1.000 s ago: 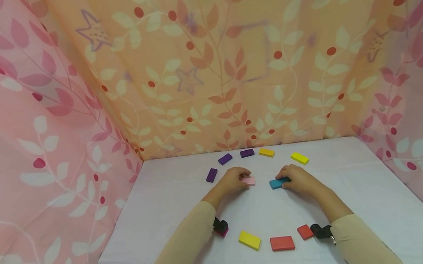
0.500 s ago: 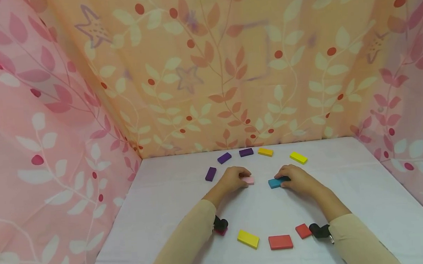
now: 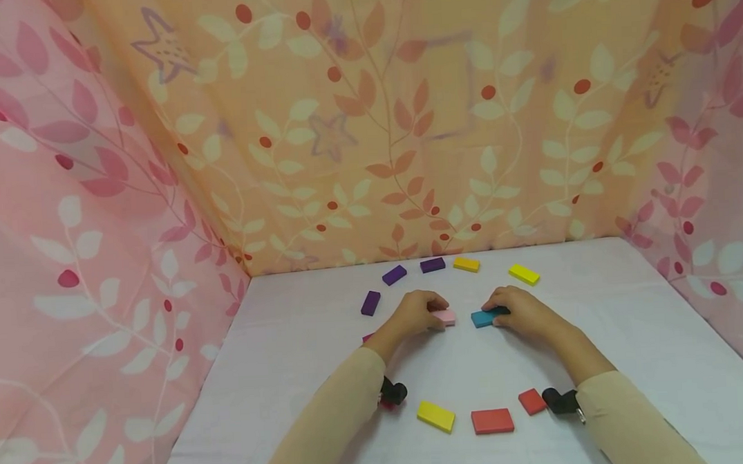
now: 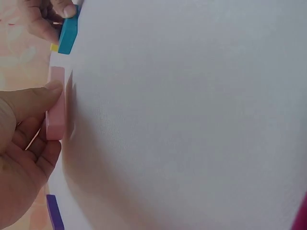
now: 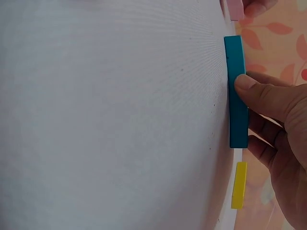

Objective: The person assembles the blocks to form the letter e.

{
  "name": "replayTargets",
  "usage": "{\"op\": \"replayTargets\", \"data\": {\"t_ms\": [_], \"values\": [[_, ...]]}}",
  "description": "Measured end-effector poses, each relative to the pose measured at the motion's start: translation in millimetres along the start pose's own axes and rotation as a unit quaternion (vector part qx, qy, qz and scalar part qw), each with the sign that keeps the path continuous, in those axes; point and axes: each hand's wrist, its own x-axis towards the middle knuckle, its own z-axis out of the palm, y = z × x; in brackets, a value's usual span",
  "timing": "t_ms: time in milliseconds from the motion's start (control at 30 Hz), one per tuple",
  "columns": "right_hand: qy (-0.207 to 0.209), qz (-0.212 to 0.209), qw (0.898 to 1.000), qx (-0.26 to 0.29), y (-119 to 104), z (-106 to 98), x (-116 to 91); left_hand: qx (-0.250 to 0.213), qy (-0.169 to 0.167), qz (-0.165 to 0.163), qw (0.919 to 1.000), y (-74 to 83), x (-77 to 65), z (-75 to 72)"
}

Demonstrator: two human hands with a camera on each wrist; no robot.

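Between thumb and fingers my left hand (image 3: 417, 312) pinches a light pink rectangular block (image 4: 56, 108) near the middle of the table. To its right, my right hand (image 3: 519, 311) grips a teal blue block (image 5: 236, 96), thumb on the near face. A short gap separates the two blocks, with their ends toward each other in the head view. Part of each block is covered by the fingers.
Other flat blocks form a loose ring on the white table (image 3: 278, 374): several purple ones, such as one (image 3: 370, 303) at left, a yellow-orange block (image 3: 466, 264), a bright yellow block (image 3: 524, 274), a front yellow block (image 3: 436, 417) and a red block (image 3: 492, 421). Patterned curtains surround the table.
My left hand has moved slightly right with the pink block, narrowing the gap to the blue one. A magenta block now shows beside the left wrist. The right hand has stayed nearly still.
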Motion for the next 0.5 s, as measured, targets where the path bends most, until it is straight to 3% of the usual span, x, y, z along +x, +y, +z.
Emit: {"op": "replayTargets", "data": {"t_ms": [333, 500], "values": [[0.007, -0.022, 1.0, -0.009, 2.2, -0.4, 0.5, 0.001, -0.008, -0.022, 0.9997, 5.8, 2.6, 6.8], [0.004, -0.01, 1.0, -0.008, 0.9, -0.1, 0.2, 0.007, -0.008, -0.026, 0.9996, 9.6, 1.8, 7.1]]}}
